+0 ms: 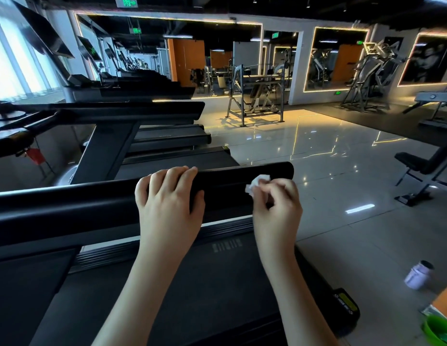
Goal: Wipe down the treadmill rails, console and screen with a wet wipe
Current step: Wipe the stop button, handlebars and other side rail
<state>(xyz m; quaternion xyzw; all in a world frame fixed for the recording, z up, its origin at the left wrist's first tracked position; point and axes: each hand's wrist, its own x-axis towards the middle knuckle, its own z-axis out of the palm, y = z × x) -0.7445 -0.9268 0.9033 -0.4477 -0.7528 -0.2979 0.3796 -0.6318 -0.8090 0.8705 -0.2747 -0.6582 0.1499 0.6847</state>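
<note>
Treadmill deck [197, 290] fills the lower frame; a row of further treadmills [152, 116] recedes at left. Black padded rail [92, 203] crosses the view, its free end at right. Weight bench [427, 168] stands on the tiled floor [329, 151], right of the rail. Left hand [167, 203] is wrapped over the rail, fingers curled around its far side. Right hand [277, 206] pinches a crumpled white wet wipe [257, 183] against the rail near its end. 1 pale canister [418, 274] sits on the floor, lower right.
</note>
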